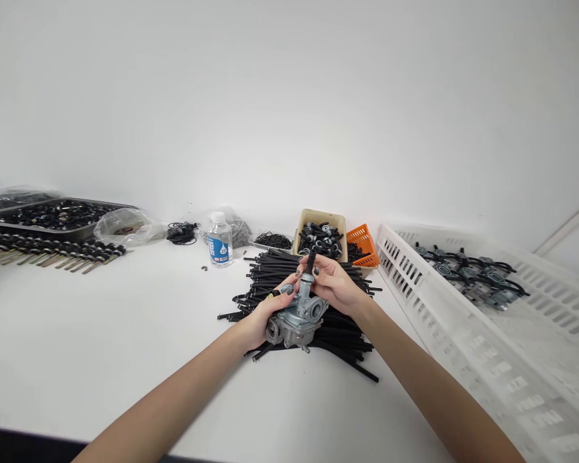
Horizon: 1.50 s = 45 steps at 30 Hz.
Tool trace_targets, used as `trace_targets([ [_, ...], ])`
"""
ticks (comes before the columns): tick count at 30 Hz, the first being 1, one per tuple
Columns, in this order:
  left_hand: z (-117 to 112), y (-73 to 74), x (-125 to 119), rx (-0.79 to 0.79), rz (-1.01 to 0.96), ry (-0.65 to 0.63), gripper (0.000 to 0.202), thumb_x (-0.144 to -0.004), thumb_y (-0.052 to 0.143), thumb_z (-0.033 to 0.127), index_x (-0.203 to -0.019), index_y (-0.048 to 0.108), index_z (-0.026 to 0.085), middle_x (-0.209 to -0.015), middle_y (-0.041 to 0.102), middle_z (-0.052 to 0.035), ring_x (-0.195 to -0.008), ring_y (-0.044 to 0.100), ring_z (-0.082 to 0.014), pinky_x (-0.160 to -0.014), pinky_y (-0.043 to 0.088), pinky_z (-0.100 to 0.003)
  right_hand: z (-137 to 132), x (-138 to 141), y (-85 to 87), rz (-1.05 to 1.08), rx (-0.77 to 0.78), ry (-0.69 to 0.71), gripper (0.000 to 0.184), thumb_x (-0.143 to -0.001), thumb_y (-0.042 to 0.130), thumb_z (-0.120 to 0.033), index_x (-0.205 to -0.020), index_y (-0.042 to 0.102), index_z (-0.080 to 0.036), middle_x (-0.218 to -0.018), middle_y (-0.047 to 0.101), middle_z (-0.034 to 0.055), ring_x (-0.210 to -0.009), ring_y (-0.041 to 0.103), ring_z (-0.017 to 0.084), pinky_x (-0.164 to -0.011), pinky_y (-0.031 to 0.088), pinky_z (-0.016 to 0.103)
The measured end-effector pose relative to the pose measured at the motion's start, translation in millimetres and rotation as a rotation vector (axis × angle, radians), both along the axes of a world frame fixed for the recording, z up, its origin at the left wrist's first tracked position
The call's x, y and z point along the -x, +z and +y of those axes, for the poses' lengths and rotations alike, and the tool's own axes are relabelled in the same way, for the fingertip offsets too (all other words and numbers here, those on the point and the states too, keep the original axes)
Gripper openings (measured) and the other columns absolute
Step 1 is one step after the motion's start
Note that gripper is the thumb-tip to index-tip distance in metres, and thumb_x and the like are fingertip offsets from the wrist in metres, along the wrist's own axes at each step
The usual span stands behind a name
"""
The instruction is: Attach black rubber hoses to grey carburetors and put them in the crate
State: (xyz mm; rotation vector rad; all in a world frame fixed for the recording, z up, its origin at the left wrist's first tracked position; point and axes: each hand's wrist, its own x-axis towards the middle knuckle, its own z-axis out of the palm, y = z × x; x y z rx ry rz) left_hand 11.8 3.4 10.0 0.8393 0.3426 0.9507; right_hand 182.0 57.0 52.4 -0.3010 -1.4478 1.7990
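Head view: one metal carburettor body (296, 319), held raised above the tabletop (125, 360), taken as the clock centre. One black tubular cap (311, 262) stands upright on its neck, at 12 o'clock. Two hands in contact: left hand (264, 314), fingers closed around the body from 9 o'clock; right hand (338, 281), fingers pinched narrow on the cap, from 1 o'clock.

Beneath and behind: one pile of black hoses (275, 267), overlapping, too many to count.

Outward: one beige bin (323, 218) at 12 to 1 o'clock, heaped with black-and-grey fittings, uncounted. One orange basket (369, 258) just beside it, at 1 to 2. One white crate (468, 328) at 2 to 4, holding roughly six assemblies (468, 273); overlap prevents an exact count. One bottle (219, 247), white-capped, blue label, upright at 10 to 11. One bundle of black rings (182, 233) at 10. Farther out at 10: one metal tray (72, 234) of small black parts; in front of it, one row of black pieces with flat strips (53, 254), count unclear.
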Motion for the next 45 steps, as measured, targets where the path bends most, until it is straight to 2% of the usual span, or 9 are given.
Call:
trace_targets([
  [7,-3.4,5.1,-1.5,0.000,0.008,0.065,0.075,-0.072,0.081,0.037,-0.140,0.052,0.021,-0.120,0.071,-0.0121,-0.111,0.067,-0.0322,-0.099,0.048,-0.043,-1.1,-1.0,2.7,-0.058,-0.030,-0.027,0.032,-0.071,0.085,-0.034,-0.096,0.072,-0.020,-0.089,0.068,0.0004,-0.079,0.067,0.012,-0.075,0.053,0.022],
  [12,-3.1,5.6,-3.5,-0.041,0.009,0.037,0.076,-0.072,0.080,0.040,-0.139,0.052,0.019,-0.116,0.071,-0.0127,-0.108,0.068,-0.0330,-0.096,0.050,-0.043,-0.4,-0.8,1.2,-0.071,-0.050,-0.048,0.034,-0.070,0.086,-0.034,-0.096,0.070,-0.019,-0.088,0.067,0.0001,-0.076,0.066,0.011,-0.073,0.053,0.023],
  [22,-3.3,7.2,-4.4,-0.068,0.051,0.107,0.072,-0.071,0.081,0.042,-0.135,0.056,0.019,-0.114,0.072,-0.0117,-0.107,0.067,-0.0319,-0.096,0.049,-0.040,-6.2,4.3,5.3,-0.097,-0.031,-0.033,0.030,-0.074,0.083,-0.034,-0.088,0.062,-0.018,-0.077,0.069,-0.0006,-0.069,0.067,0.010,-0.064,0.051,0.019],
  [27,-4.9,8.6,-5.8,-0.047,0.064,0.185,0.077,-0.068,0.084,0.041,-0.136,0.055,0.021,-0.114,0.072,-0.0096,-0.106,0.068,-0.0309,-0.098,0.048,-0.040,-6.9,7.1,4.3,-0.146,-0.013,-0.096,0.032,-0.074,0.083,-0.034,-0.098,0.068,-0.019,-0.087,0.071,0.0012,-0.076,0.067,0.011,-0.072,0.053,0.021],
  [29,-5.3,9.3,-6.4,-0.049,0.062,0.207,0.077,-0.067,0.085,0.041,-0.135,0.055,0.021,-0.113,0.073,-0.0098,-0.106,0.068,-0.0313,-0.097,0.049,-0.039,-6.6,7.1,3.4,-0.162,-0.003,-0.078,0.034,-0.075,0.081,-0.037,-0.102,0.071,-0.019,-0.087,0.072,0.0019,-0.076,0.067,0.012,-0.072,0.053,0.022],
  [33,-6.0,11.6,-7.4,-0.038,0.038,0.194,0.074,-0.068,0.084,0.039,-0.134,0.057,0.021,-0.112,0.073,-0.0088,-0.106,0.068,-0.0317,-0.096,0.049,-0.040,-4.9,5.0,1.5,-0.179,-0.011,-0.056,0.030,-0.077,0.078,-0.042,-0.093,0.073,-0.017,-0.086,0.072,0.0028,-0.075,0.066,0.011,-0.068,0.050,0.020],
  [37,-7.0,13.0,-7.2,-0.020,0.007,0.158,0.072,-0.072,0.080,0.037,-0.138,0.054,0.020,-0.113,0.073,-0.0093,-0.109,0.067,-0.0317,-0.097,0.049,-0.040,-1.8,0.5,1.0,-0.161,0.014,0.001,0.036,-0.083,0.070,-0.049,-0.097,0.073,-0.016,-0.090,0.073,0.0070,-0.081,0.067,0.015,-0.076,0.052,0.025],
  [41,-6.8,11.3,-5.5,-0.001,0.002,0.159,0.073,-0.073,0.079,0.034,-0.139,0.053,0.019,-0.117,0.073,-0.0104,-0.113,0.065,-0.0315,-0.098,0.049,-0.039,1.1,-5.2,2.4,-0.141,0.002,0.074,0.037,-0.077,0.076,-0.041,-0.102,0.073,-0.014,-0.096,0.073,0.0088,-0.089,0.068,0.017,-0.083,0.051,0.026],
  [45,-6.4,10.8,-5.5,-0.001,-0.003,0.167,0.071,-0.074,0.079,0.032,-0.139,0.054,0.019,-0.118,0.072,-0.0103,-0.114,0.065,-0.0311,-0.099,0.048,-0.039,1.8,-6.9,3.0,-0.155,-0.009,0.095,0.037,-0.074,0.080,-0.037,-0.103,0.071,-0.015,-0.101,0.073,0.0085,-0.089,0.068,0.015,-0.081,0.052,0.023],
])
